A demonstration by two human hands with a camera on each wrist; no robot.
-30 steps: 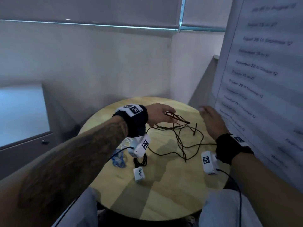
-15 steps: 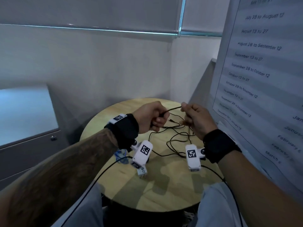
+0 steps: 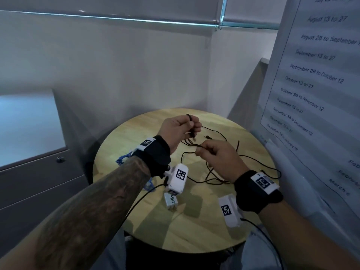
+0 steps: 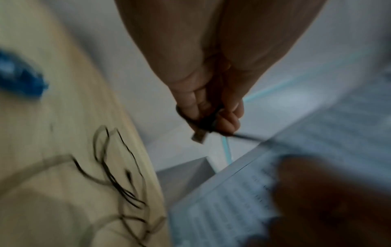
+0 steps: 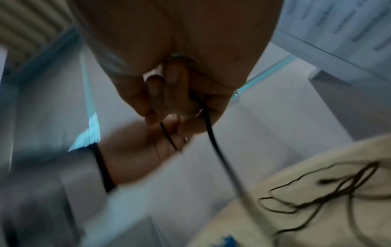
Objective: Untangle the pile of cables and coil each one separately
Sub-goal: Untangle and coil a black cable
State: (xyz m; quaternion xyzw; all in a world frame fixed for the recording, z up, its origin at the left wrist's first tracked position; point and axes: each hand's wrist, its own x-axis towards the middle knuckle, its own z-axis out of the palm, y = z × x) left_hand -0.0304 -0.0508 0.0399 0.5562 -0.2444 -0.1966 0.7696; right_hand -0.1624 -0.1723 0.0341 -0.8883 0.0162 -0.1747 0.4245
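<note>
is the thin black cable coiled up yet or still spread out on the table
Mostly spread out. The thin black cable sprawls in loose loops over the round wooden table; only one small loop sits at the left hand.

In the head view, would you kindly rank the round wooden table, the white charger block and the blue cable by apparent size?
1. Round wooden table, by far the largest.
2. Blue cable, though the left forearm hides part of it, so its full extent is uncertain.
3. White charger block, smallest.
</note>
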